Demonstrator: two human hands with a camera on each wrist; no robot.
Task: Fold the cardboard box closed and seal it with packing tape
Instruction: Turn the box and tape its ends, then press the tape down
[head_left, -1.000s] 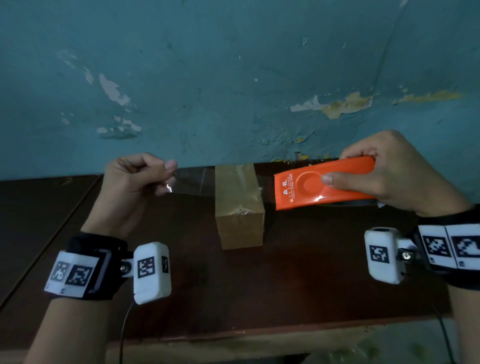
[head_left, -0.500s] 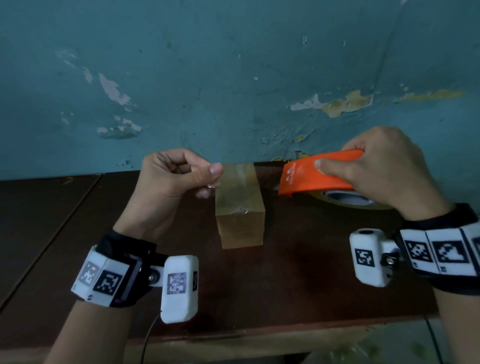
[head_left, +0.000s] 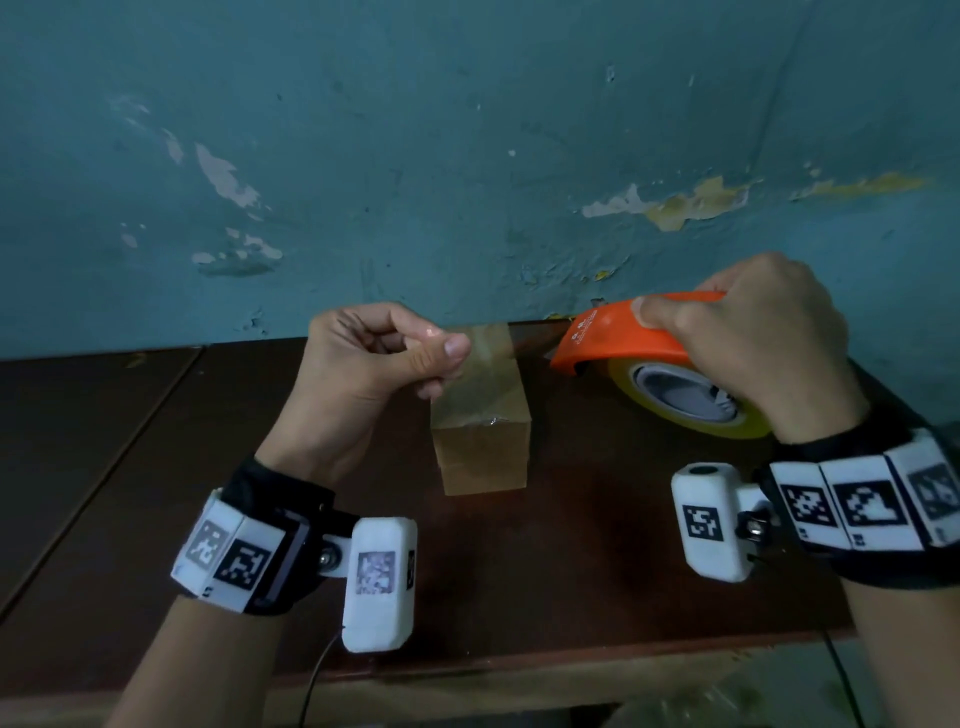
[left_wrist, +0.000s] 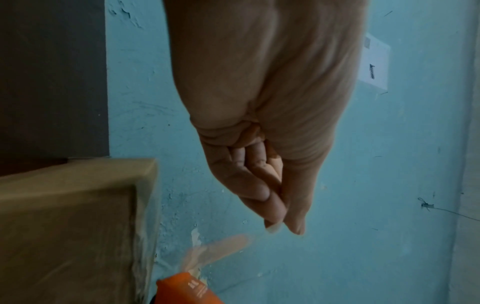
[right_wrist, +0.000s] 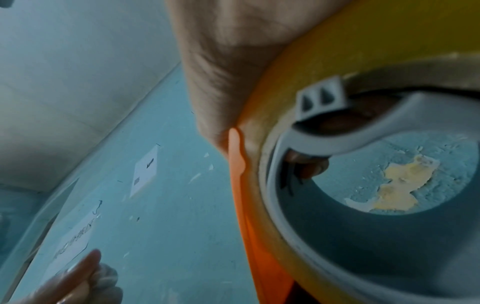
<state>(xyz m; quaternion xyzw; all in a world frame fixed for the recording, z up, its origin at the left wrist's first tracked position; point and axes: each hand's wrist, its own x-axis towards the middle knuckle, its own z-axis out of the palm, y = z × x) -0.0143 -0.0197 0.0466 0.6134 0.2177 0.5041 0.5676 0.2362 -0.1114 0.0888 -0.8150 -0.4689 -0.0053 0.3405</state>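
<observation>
A small brown cardboard box (head_left: 480, 415) stands closed on the dark wooden table (head_left: 571, 545), with glossy tape over its top. My left hand (head_left: 441, 358) hovers over the box's far left corner and pinches the free end of a clear tape strip (left_wrist: 218, 248) between thumb and fingers. The strip runs right to the orange tape dispenser (head_left: 618, 338), which my right hand (head_left: 670, 317) grips from above, just right of the box. The dispenser is tilted, so the yellow tape roll (head_left: 691, 400) and its grey core face me. In the right wrist view the left fingertips (right_wrist: 78, 275) hold crinkled tape.
A peeling teal wall (head_left: 467, 156) rises directly behind the table. The table's front edge (head_left: 519, 670) runs below my wrists. A seam (head_left: 130, 441) splits off a second dark panel on the left. White paper labels (right_wrist: 145, 170) hang on the wall.
My left hand has moved right, from well left of the box to over its far corner, shortening the stretched tape. The right hand has tipped the dispenser so the roll shows.
</observation>
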